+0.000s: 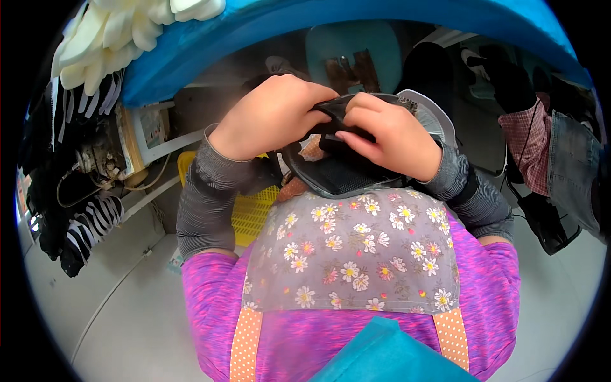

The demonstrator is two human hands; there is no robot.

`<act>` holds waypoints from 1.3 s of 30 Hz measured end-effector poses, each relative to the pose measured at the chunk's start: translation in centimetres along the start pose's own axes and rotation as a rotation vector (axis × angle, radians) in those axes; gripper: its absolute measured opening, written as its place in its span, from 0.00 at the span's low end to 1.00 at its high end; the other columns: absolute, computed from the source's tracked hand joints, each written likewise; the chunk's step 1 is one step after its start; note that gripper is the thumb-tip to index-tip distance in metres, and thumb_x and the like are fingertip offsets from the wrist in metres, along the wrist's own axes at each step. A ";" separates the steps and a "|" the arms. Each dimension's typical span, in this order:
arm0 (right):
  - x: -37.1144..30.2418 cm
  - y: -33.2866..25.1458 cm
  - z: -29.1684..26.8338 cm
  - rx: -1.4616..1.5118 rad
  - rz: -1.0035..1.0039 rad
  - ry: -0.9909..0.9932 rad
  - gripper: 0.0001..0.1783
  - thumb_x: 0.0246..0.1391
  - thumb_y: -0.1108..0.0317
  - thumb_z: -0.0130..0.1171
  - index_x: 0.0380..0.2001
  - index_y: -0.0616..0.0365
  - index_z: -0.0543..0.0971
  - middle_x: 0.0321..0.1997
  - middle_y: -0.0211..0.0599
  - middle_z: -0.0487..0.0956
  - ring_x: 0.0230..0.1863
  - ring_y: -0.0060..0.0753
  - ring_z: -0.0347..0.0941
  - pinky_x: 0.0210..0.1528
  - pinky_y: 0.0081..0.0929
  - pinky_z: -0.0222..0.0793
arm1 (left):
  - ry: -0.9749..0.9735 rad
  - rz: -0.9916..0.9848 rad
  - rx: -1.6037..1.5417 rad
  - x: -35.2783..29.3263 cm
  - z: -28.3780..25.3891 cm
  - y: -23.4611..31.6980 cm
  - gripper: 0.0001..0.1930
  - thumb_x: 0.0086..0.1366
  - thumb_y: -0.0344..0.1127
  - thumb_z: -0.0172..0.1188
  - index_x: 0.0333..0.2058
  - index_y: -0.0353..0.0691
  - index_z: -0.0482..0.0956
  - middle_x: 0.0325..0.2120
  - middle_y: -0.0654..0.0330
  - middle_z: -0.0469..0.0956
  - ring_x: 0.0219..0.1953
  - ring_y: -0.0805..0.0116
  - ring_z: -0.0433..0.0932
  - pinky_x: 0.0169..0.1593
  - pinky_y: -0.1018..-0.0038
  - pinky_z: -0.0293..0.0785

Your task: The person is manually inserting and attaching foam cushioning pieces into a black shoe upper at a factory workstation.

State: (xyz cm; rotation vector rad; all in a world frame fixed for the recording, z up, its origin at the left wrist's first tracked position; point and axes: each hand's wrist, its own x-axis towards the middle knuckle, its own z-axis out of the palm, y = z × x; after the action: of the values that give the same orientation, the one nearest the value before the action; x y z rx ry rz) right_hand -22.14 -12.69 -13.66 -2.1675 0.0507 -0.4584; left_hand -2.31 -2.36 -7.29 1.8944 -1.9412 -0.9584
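Note:
In front of my chest is a black mesh piece (347,169) with a dark bound edge curving round an opening. I cannot make out its exact kind. At the upper left of it, my left hand (273,114) is closed, thumb and fingers pinching its black edge. My right hand (394,137) pinches the same edge a little to the right, with the fingers bent. A grey curved strip (436,111) shows just beyond my right hand; whether it is joined to the black piece is unclear. The flowered apron (356,254) I wear lies right below the piece.
A blue-covered surface (254,32) arcs across the far side, with a pile of pale foam pieces (114,38) at its left. Black and white strips (95,219) hang at the left. A yellow basket (254,216) stands below my left forearm. Clothes (547,146) hang at the right.

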 end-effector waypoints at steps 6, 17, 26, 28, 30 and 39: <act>-0.6 -0.4 0.9 0.202 0.341 -0.153 0.16 0.53 0.63 0.66 0.36 0.65 0.77 0.34 0.52 0.79 0.38 0.55 0.77 0.41 0.42 0.73 | -0.034 -0.024 -0.003 0.1 -0.2 0.7 0.20 0.55 0.28 0.65 0.49 0.36 0.81 0.36 0.45 0.82 0.37 0.45 0.81 0.41 0.63 0.78; 0.3 0.6 -0.2 0.230 0.165 -0.431 0.09 0.50 0.67 0.61 0.26 0.64 0.79 0.29 0.52 0.78 0.36 0.57 0.76 0.39 0.44 0.72 | -0.080 0.065 -0.170 -1.0 -0.1 0.3 0.25 0.56 0.24 0.64 0.55 0.36 0.77 0.40 0.43 0.81 0.40 0.43 0.80 0.43 0.63 0.77; 0.7 -0.3 1.1 -0.138 0.179 -0.137 0.13 0.55 0.62 0.60 0.26 0.61 0.79 0.22 0.45 0.78 0.25 0.52 0.77 0.30 0.42 0.74 | -0.066 0.013 -0.052 -1.4 0.1 -0.2 0.27 0.55 0.26 0.65 0.56 0.36 0.77 0.40 0.43 0.81 0.40 0.44 0.80 0.43 0.63 0.77; 0.6 -1.1 0.8 -0.185 -0.098 -0.225 0.12 0.56 0.63 0.60 0.24 0.60 0.77 0.20 0.45 0.78 0.25 0.48 0.78 0.29 0.40 0.74 | -0.057 0.044 -0.079 -1.5 0.3 -0.5 0.26 0.55 0.25 0.64 0.55 0.36 0.77 0.40 0.43 0.81 0.40 0.44 0.80 0.43 0.63 0.77; 0.5 -0.7 0.9 -0.233 -0.157 -0.207 0.13 0.57 0.63 0.60 0.22 0.58 0.76 0.18 0.44 0.77 0.23 0.44 0.78 0.27 0.38 0.73 | -0.047 0.049 -0.073 -1.6 0.3 -0.4 0.25 0.56 0.25 0.63 0.55 0.36 0.77 0.40 0.43 0.81 0.40 0.44 0.80 0.43 0.63 0.77; 0.7 -0.2 1.2 -0.301 0.050 0.021 0.13 0.54 0.61 0.63 0.22 0.58 0.79 0.19 0.41 0.79 0.22 0.43 0.79 0.25 0.35 0.74 | -0.008 0.052 -0.043 -1.6 0.2 0.4 0.18 0.62 0.29 0.61 0.52 0.36 0.79 0.37 0.43 0.81 0.38 0.45 0.81 0.41 0.63 0.78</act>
State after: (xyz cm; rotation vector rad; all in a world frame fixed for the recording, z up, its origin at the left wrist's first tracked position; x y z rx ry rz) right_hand -21.08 -11.77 -13.96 -2.4501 0.1969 -0.4690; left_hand -2.55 -0.80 -6.83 1.8108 -1.9488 -0.9859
